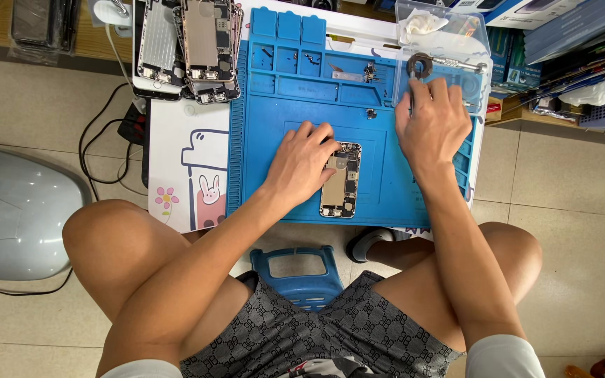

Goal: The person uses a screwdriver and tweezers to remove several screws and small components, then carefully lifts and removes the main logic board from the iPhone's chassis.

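Stack of opened phone housings [189, 49] at table's far left corner. Black cables [103, 150] trail over tiled floor beside grey rounded appliance [15, 210]. Blue plastic stool [301, 274] between the knees; boxes [547, 24] far right.

A single head-worn camera looks almost straight down from above the seated person onto the blue work mat [302, 105], the landmark filling the upper middle of the frame. The view sits moderately near: below the mat come the person's knees and a blue stool [301, 276], left of the mat lies tiled floor [29, 98], right of it boxes and shelves. No second view overlaps it.
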